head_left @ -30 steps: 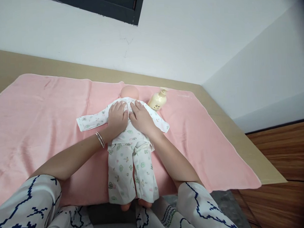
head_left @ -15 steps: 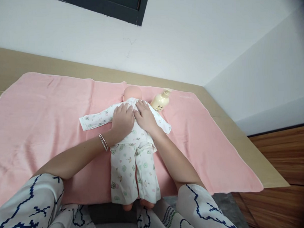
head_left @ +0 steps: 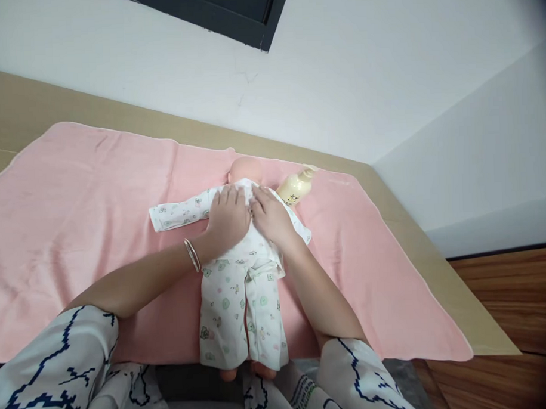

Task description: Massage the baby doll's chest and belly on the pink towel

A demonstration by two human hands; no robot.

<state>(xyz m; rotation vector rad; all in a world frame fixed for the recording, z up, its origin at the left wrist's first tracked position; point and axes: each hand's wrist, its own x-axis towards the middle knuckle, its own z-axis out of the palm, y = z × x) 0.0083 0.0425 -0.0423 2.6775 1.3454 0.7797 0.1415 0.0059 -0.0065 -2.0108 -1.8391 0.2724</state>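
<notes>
A baby doll (head_left: 245,168) lies on a pink blanket (head_left: 128,174), its head toward the wall and its feet at the near edge. It wears a white printed shirt (head_left: 184,212) and matching trousers (head_left: 225,316). My left hand (head_left: 229,221) lies flat on the left side of the shirt's chest, fingers stretched out. Beside it, my right hand (head_left: 272,216) rests on the right side of the chest, fingers extended and the thumb close to the left hand. Neither hand grips anything. The doll's face cannot be seen.
A cream pump bottle (head_left: 295,187) lies tilted on the blanket by the doll's right-hand shoulder. The wooden table (head_left: 343,165) borders the blanket and meets a white wall (head_left: 197,82). Brown wood panels (head_left: 513,291) stand at the right.
The whole view has shifted slightly, so the doll and bottle appear a little farther right. Both hands stay on the chest of the shirt, with only small finger movement.
</notes>
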